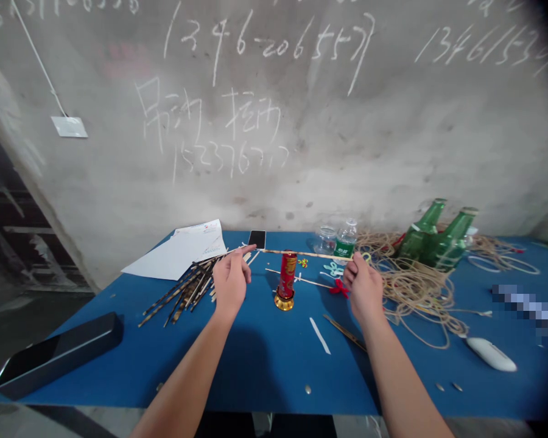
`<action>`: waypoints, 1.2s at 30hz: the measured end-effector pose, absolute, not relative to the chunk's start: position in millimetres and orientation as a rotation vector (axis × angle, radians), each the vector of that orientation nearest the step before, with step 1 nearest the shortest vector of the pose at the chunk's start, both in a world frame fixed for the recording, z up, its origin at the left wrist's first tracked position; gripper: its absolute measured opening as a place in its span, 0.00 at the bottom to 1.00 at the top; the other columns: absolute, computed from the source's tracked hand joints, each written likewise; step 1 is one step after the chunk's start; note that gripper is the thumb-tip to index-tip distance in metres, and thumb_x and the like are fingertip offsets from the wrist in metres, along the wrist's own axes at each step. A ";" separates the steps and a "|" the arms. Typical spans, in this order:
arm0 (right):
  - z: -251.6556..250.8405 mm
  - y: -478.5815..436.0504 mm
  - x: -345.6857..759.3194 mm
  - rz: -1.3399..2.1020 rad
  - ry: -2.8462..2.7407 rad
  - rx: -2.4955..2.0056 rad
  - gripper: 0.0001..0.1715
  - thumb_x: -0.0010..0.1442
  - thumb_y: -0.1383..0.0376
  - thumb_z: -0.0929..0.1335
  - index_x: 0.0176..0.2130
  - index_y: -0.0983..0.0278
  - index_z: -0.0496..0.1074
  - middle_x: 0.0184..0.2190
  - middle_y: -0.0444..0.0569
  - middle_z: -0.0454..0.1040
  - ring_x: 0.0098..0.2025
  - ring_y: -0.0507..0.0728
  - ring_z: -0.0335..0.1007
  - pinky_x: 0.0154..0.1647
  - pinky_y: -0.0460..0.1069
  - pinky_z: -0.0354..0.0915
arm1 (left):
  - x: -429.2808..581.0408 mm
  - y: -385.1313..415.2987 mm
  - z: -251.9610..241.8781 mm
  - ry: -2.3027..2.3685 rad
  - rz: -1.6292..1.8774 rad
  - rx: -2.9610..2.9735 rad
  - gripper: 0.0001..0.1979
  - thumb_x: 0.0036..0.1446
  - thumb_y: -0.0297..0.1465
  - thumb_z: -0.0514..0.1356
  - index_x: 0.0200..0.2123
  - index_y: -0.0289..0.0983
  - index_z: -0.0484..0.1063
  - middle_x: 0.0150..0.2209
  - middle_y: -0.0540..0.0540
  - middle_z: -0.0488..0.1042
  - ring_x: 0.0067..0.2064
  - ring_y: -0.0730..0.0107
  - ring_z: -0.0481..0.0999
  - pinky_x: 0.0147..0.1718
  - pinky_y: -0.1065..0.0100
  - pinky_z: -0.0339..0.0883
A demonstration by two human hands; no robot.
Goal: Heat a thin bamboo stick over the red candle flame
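Observation:
A thin bamboo stick (pixel 310 253), brown at its left part and paler toward the right, spans level between my two hands. My right hand (pixel 365 286) pinches its right end, fingers curled in. At the other end is my left hand (pixel 231 280), index finger stretched along the stick and the other fingers bent; its exact grip is partly hidden. Just below the stick stands a red cylinder (pixel 287 274) with gold markings on a gold base (pixel 284 302). Behind it lies another thin stick (pixel 313 282) with a red knotted ornament (pixel 339 288) near its right end.
Dark sticks (pixel 187 292) lie beside white paper (pixel 178 252) and a phone (pixel 257 239). Tangled cord (pixel 415 295), green bottles (pixel 452 240), a plastic bottle (pixel 346 240) and a glass jar (pixel 324 240) are right. Tweezers (pixel 344 331), a white strip (pixel 319 336) and a black box (pixel 59 353) lie nearer.

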State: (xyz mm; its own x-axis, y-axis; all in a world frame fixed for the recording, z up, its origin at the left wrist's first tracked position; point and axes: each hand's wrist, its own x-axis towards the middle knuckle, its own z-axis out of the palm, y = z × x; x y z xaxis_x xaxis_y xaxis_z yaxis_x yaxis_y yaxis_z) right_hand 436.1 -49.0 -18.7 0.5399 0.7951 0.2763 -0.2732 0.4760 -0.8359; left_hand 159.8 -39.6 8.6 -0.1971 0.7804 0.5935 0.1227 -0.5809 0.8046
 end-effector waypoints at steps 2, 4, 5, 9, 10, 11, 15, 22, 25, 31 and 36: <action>-18.3 -48.7 436.5 0.730 -0.725 -0.827 0.34 0.56 0.43 0.78 0.25 0.61 0.60 0.21 0.37 0.55 0.20 0.47 0.47 0.16 0.43 0.44 | 159.6 -39.2 8.1 1.046 1.835 1.592 0.32 0.72 0.36 0.49 0.12 0.44 0.64 0.15 0.46 0.68 0.55 0.55 0.82 0.50 0.64 0.69; -17.5 -48.9 436.6 0.730 -0.721 -0.828 0.35 0.56 0.42 0.78 0.24 0.61 0.60 0.21 0.37 0.54 0.20 0.47 0.47 0.16 0.44 0.44 | 159.5 -38.9 7.9 1.034 1.839 1.584 0.32 0.72 0.36 0.49 0.12 0.44 0.64 0.15 0.46 0.68 0.55 0.55 0.82 0.49 0.65 0.69; -17.0 -49.1 436.6 0.727 -0.719 -0.829 0.35 0.56 0.42 0.78 0.24 0.61 0.59 0.21 0.37 0.54 0.20 0.47 0.46 0.15 0.44 0.44 | 159.5 -38.9 7.8 1.030 1.839 1.583 0.32 0.72 0.35 0.50 0.12 0.44 0.64 0.15 0.46 0.68 0.55 0.55 0.82 0.49 0.65 0.69; -15.1 -50.2 436.5 0.717 -0.702 -0.833 0.35 0.55 0.43 0.78 0.24 0.61 0.59 0.21 0.37 0.54 0.20 0.46 0.47 0.15 0.44 0.43 | 159.4 -39.3 8.3 1.038 1.841 1.596 0.32 0.72 0.35 0.50 0.12 0.44 0.64 0.15 0.46 0.67 0.55 0.55 0.82 0.50 0.65 0.68; -14.7 -50.5 436.5 0.718 -0.697 -0.829 0.35 0.55 0.43 0.78 0.24 0.61 0.59 0.21 0.37 0.55 0.20 0.46 0.47 0.15 0.44 0.43 | 159.4 -39.5 8.5 1.039 1.841 1.598 0.32 0.72 0.35 0.50 0.12 0.44 0.64 0.15 0.46 0.67 0.55 0.55 0.82 0.50 0.65 0.68; -14.4 -50.8 436.7 0.720 -0.694 -0.827 0.35 0.55 0.44 0.78 0.24 0.61 0.59 0.21 0.37 0.55 0.20 0.46 0.47 0.15 0.44 0.43 | 159.4 -39.7 8.6 1.040 1.840 1.597 0.32 0.72 0.35 0.50 0.12 0.44 0.64 0.15 0.46 0.67 0.55 0.55 0.82 0.50 0.65 0.68; -13.8 -51.3 438.0 0.720 -0.691 -0.838 0.34 0.56 0.44 0.78 0.24 0.60 0.58 0.21 0.36 0.54 0.19 0.47 0.46 0.15 0.44 0.44 | 159.6 -39.9 8.9 1.045 1.835 1.593 0.32 0.72 0.36 0.50 0.11 0.45 0.63 0.15 0.46 0.66 0.55 0.54 0.82 0.49 0.65 0.70; -14.1 -51.0 439.2 0.719 -0.678 -0.833 0.34 0.55 0.45 0.79 0.24 0.60 0.59 0.21 0.36 0.54 0.20 0.47 0.46 0.15 0.43 0.43 | 159.8 -40.2 9.4 1.062 1.831 1.590 0.32 0.72 0.37 0.50 0.11 0.44 0.63 0.15 0.46 0.66 0.55 0.55 0.82 0.48 0.66 0.70; -14.6 -51.6 439.1 0.718 -0.677 -0.836 0.34 0.56 0.46 0.79 0.24 0.61 0.59 0.21 0.36 0.54 0.20 0.46 0.46 0.15 0.43 0.43 | 159.9 -40.7 9.7 1.045 1.833 1.582 0.32 0.72 0.37 0.50 0.12 0.44 0.63 0.15 0.46 0.67 0.55 0.56 0.82 0.47 0.66 0.70; -16.2 -51.1 440.8 0.716 -0.692 -0.845 0.35 0.57 0.44 0.78 0.24 0.61 0.59 0.21 0.36 0.53 0.20 0.47 0.46 0.15 0.43 0.43 | 159.5 -40.4 9.8 1.078 1.828 1.596 0.32 0.71 0.38 0.50 0.11 0.44 0.63 0.15 0.46 0.67 0.54 0.56 0.82 0.47 0.66 0.70; -16.3 -50.2 441.3 0.709 -0.677 -0.843 0.35 0.57 0.44 0.78 0.24 0.61 0.58 0.21 0.37 0.53 0.20 0.47 0.45 0.15 0.42 0.43 | 159.4 -39.6 9.7 1.060 1.834 1.593 0.32 0.71 0.37 0.50 0.11 0.44 0.63 0.15 0.46 0.67 0.54 0.56 0.82 0.49 0.66 0.69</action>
